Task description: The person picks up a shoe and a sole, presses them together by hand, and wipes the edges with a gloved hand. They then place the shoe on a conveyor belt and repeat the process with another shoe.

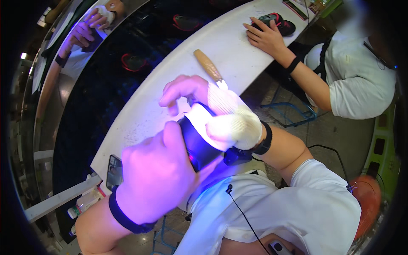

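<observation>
In the head view, a person in a white shirt sits at a long, pale worktop (242,59) that curves from eight o'clock up to one o'clock. At the centre, under violet light, is a black, curved piece (196,142) with a brightly lit pale patch; glare hides what it is. The left hand (155,168), bare, reaches in from seven o'clock, its fingers closed around the near side of the piece. The right hand (222,103), in a white knit glove with bare fingertips, comes from four o'clock. Its fingers are half bent and parted from the thumb, over the far end of the piece; I cannot tell whether they grip it.

A tool with a wooden handle (207,64) lies at twelve o'clock, its other end by the glove. A phone (114,172) is at eight o'clock, near the worktop's edge.

At ten o'clock runs a dark belt (106,97) carrying black shoes with red edging (134,62). At one o'clock, a co-worker's hand (267,40) rests on a black-and-red shoe (288,28). A blue metal stool (312,114) stands at three o'clock, a red seat (367,204) at four.
</observation>
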Available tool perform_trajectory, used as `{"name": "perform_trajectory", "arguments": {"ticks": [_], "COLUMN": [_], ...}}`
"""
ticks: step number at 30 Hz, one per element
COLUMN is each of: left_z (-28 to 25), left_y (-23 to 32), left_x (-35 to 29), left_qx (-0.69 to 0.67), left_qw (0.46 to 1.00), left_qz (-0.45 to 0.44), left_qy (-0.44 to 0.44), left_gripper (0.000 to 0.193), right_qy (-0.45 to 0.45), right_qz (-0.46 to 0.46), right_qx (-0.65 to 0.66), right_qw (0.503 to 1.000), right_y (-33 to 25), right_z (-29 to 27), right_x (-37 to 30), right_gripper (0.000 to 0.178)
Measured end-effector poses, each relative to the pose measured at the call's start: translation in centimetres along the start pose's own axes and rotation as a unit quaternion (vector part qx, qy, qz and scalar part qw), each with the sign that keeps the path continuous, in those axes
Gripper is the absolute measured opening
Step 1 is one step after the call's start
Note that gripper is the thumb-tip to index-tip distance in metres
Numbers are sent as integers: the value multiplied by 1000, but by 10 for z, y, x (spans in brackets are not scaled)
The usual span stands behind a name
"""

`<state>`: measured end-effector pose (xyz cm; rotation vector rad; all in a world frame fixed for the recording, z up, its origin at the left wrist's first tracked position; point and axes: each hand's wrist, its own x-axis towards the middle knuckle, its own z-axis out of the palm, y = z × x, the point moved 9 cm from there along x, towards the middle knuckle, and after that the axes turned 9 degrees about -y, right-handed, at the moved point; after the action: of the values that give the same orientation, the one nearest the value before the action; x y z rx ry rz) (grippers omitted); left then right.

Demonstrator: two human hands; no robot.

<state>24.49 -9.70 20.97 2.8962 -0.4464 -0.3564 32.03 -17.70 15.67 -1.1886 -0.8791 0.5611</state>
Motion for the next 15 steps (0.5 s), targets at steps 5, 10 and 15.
{"name": "perform_trajectory", "arguments": {"ticks": [5, 10, 15], "left_z": [12, 1, 48], "left_y": [31, 6, -44], "left_x": [-17, -52, -120], "left_qx": [92, 77, -457], "left_qw": [987, 977, 881], "left_qz": [119, 198, 17], "left_qy": [51, 16, 122], "left_gripper": [79, 63, 127], "right_qy": [-124, -134, -71], "right_qz": [-118, -159, 35], "right_qx": [-205, -280, -467], "right_qw": [964, 937, 881], "right_y": [-32, -24, 56], "right_z": [25, 67, 54], "right_x": [-41, -71, -68], "right_gripper": [57, 94, 115]}}
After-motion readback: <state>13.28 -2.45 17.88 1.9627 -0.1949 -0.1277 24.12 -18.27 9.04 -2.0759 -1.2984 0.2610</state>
